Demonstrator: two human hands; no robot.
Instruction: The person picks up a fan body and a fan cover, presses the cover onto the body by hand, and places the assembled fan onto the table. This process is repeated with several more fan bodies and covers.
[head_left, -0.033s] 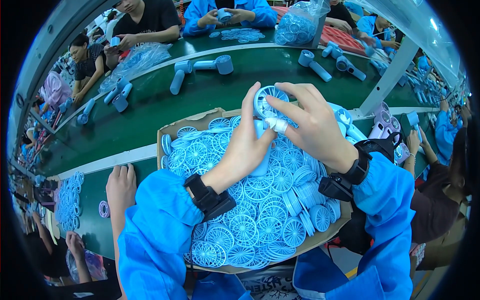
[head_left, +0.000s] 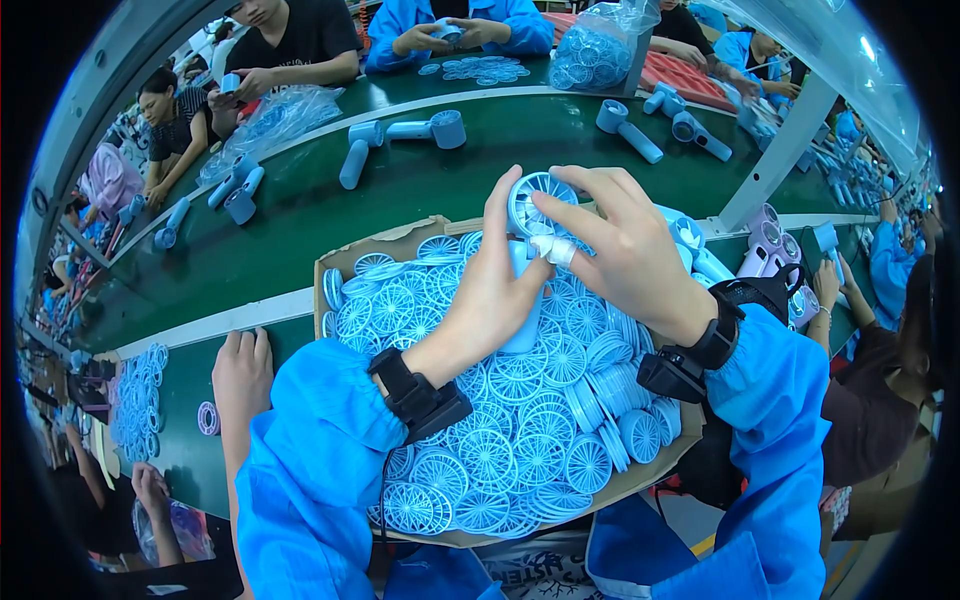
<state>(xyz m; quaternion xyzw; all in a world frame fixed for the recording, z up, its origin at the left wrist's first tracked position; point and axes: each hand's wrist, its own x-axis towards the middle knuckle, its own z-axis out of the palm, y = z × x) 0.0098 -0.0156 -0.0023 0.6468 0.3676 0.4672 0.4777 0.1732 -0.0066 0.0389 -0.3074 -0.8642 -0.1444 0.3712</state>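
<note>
A light-blue handheld fan (head_left: 525, 335) is held upright over an open carton. My left hand (head_left: 480, 300) wraps round its neck and handle, with fingers up along the side of the round head. My right hand (head_left: 640, 250) curls over the head from the other side. One of its fingertips touches the spoked front grille (head_left: 543, 205), and white tape covers a digit near the neck. Much of the handle is hidden by my left hand. Beneath both hands, the cardboard carton (head_left: 690, 440) is heaped with round light-blue fan grilles (head_left: 487, 455).
Past the carton runs a green conveyor belt (head_left: 300, 250) carrying several blue fan bodies (head_left: 447, 128). A metal post (head_left: 785, 150) rises at the right, near purple fans (head_left: 765, 240). More grilles (head_left: 140, 400) lie at left, beside another person's forearm (head_left: 240, 380). Co-workers sit across the belt.
My hands and the fan have kept their place. Across the belt, a co-worker in blue has slightly turned the part in their hands.
</note>
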